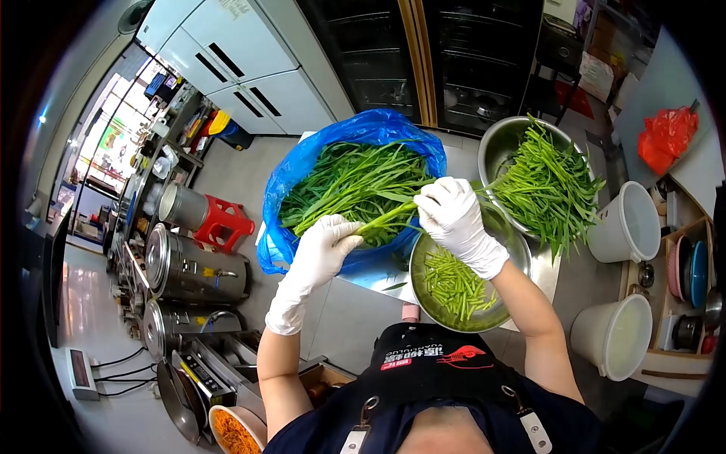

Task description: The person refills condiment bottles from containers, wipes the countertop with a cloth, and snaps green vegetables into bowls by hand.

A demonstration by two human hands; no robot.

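Note:
My left hand (330,246), in a white glove, pinches the lower ends of some green stems (386,220) at the front of a blue plastic bag (280,181). Gloved too, my right hand (451,212) has its fingers closed on the same stems, above the rim of a metal bowl (522,261). Long leafy greens (355,178) fill the bag. Short cut stem pieces (457,284) lie in the bowl. Behind it, a larger metal basin (495,147) holds a heap of leafy greens (548,185).
Bag, bowl and basin stand on a metal table (546,286). Two white buckets (614,337) are at the right. At the left are a red stool (224,224) and large steel pots (200,266). Pale blue refrigerator doors (249,45) and dark glass cabinets (476,53) stand behind.

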